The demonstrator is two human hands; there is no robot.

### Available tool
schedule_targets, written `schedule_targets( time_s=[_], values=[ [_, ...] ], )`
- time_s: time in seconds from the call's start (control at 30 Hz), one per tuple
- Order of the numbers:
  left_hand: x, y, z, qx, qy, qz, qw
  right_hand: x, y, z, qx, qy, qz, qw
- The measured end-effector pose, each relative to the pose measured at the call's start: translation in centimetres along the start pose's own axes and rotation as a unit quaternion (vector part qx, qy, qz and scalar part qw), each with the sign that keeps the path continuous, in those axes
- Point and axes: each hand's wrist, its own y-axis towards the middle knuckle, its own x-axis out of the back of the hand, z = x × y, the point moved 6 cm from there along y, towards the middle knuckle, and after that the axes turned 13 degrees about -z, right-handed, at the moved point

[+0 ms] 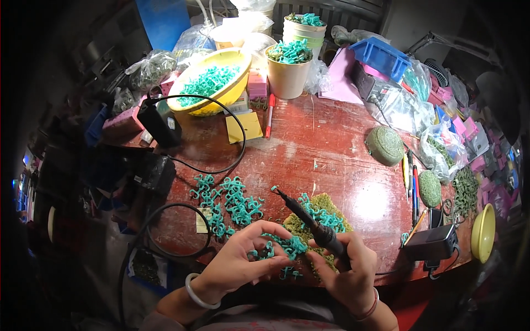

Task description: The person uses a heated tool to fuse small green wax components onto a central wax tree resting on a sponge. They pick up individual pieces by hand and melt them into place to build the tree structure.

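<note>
My left hand [243, 259] is curled, its fingertips and thumb closing on small teal curled pieces [268, 251]. In my right hand [353, 270] is a black pen-shaped hot tool [314, 223], like a soldering iron, slanting up to the left. A tiny teal bit sits at its thin tip. Between my hands is a teal cluster [297, 246]; I cannot tell which fingers bear it. Behind the right hand, more teal pieces [323, 214] lie on a rough olive-coloured pad [294, 225]. A loose heap of teal curled pieces [240, 201] spreads over the red table left of the tool.
A tilted yellow basin [245, 71] of teal pieces stands at the far left, beside a white cup [287, 77] filled with more. A black cable [243, 144] loops over the table's left side. To the right are a round green block [385, 146], pens [415, 185] and a black box [433, 244].
</note>
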Motion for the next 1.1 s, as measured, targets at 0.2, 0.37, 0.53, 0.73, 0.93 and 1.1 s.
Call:
schedule_targets(
  time_s=[0.2, 0.37, 0.53, 0.73, 0.93, 1.1],
  values=[
    [-0.1, 0.1, 0.6, 0.004, 0.01, 0.012, 1.0, -0.3, 0.0, 0.0, -0.024, 0.016, 0.015, 0.999],
    [-0.1, 0.2, 0.8, 0.01, 0.001, 0.017, 1.0, -0.4, -0.1, -0.4, -0.024, 0.024, 0.014, 0.999],
    [-0.2, 0.4, 1.2, 0.012, -0.014, 0.022, 1.0, -0.4, -0.1, -0.4, -0.039, 0.039, 0.008, 0.998],
    [-0.2, 0.5, 1.5, 0.018, -0.007, 0.036, 0.999, -0.8, 0.0, -0.5, -0.063, 0.039, 0.024, 0.997],
    [-0.4, 0.5, 1.6, 0.024, -0.005, 0.037, 0.999, -0.7, -0.1, -0.6, -0.063, 0.052, 0.024, 0.996],
    [-0.2, 0.6, 1.7, 0.025, -0.027, 0.029, 0.999, -0.6, -0.2, -0.9, -0.11, 0.067, 0.013, 0.992]
  ],
)
